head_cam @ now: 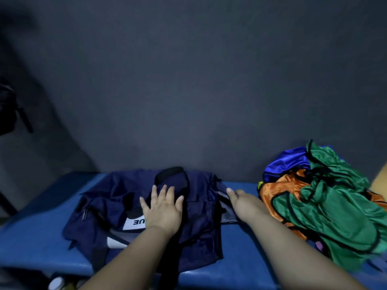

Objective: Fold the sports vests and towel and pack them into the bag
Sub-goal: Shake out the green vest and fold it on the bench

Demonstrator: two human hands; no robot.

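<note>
Now left hand (162, 208) lies splayed on the bag (98, 208), right hand (241, 200) at its right edge, grip unclear, vests (335, 206) near

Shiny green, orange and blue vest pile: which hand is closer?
Right. The right hand touches the navy fabric bag beside the vest pile; the left hand rests flat mid-bag, farther left.

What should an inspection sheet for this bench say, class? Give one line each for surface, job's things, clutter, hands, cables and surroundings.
Surface: blue bench, carrying the bag and the clothes.
Job's things: navy bag lying slack; vests heaped unfolded to its right; towel not told apart.
Clutter: pale object below the bench edge, unclear.
Hands: left hand flat on the bag; right hand touches the bag's right end, grip unclear.
Cables: nothing seen.
Surroundings: dark grey wall; dark shape hanging at left.
</note>
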